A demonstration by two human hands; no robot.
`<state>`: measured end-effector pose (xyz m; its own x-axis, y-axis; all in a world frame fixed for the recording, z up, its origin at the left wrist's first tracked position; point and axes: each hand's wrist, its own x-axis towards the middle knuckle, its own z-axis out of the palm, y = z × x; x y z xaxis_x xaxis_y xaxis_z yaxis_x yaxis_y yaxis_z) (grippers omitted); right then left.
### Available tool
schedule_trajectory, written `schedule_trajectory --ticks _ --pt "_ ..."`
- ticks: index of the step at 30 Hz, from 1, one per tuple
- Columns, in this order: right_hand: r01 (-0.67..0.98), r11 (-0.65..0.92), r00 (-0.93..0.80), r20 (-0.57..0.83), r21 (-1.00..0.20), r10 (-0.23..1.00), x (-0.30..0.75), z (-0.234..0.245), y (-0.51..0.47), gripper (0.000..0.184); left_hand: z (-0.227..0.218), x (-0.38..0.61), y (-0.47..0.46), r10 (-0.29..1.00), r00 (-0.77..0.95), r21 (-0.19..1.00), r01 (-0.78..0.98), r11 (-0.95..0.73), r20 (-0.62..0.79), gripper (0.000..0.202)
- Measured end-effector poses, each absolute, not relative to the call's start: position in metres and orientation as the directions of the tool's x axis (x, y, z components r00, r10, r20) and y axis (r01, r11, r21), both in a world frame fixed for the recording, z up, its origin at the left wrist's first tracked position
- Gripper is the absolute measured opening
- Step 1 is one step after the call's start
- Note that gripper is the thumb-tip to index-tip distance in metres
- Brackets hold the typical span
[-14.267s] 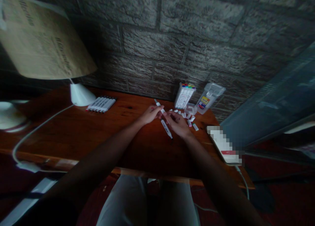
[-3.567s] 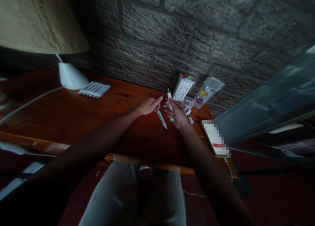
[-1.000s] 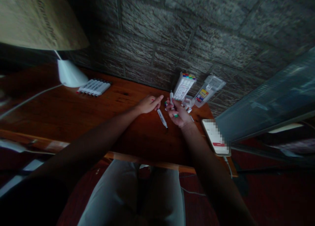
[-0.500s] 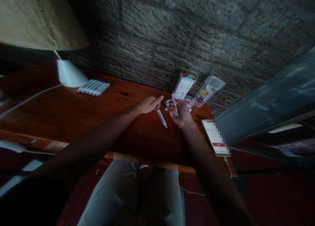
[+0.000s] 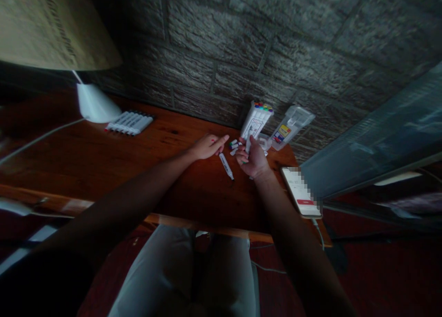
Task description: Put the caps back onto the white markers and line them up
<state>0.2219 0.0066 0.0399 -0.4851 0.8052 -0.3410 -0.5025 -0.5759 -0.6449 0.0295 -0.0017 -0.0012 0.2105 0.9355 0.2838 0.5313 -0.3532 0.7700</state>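
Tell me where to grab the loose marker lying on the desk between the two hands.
Take the loose marker by the middle of its white barrel, from straight above, fingers pinching across its width. It lies flat on the desk, slanting toward the person, with bare wood along both long sides; the left hand crowds its far end.

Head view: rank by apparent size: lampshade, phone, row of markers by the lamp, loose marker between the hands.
1. lampshade, though it is closest to the camera.
2. phone and row of markers: look alike, not ranked.
3. loose marker.
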Motion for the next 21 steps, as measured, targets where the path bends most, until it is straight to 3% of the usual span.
schedule_trajectory --ticks 2,8,15,21 --pt "-0.504 -0.554 -0.463 -0.334 -0.663 0.821 0.222 0.038 0.009 0.038 -0.001 0.029 -0.001 0.934 0.214 0.764 0.538 -0.357 0.286 0.07" --pt "-0.412 -0.484 -0.475 -0.272 -0.772 0.837 0.218 0.031 0.007 0.008 -0.002 0.03 -0.002 0.933 0.212 0.764 0.535 -0.361 0.293 0.071" --pt "-0.305 -0.384 -0.459 -0.218 -0.872 0.861 0.213 0.032 -0.001 0.028 -0.003 0.029 -0.001 0.926 0.232 0.762 0.527 -0.376 0.297 0.068" --pt "-0.263 -0.338 -0.449 -0.195 -0.904 0.872 0.211 0.032 -0.004 0.022 -0.002 0.03 -0.002 0.924 0.221 0.756 0.533 -0.381 0.311 0.067"
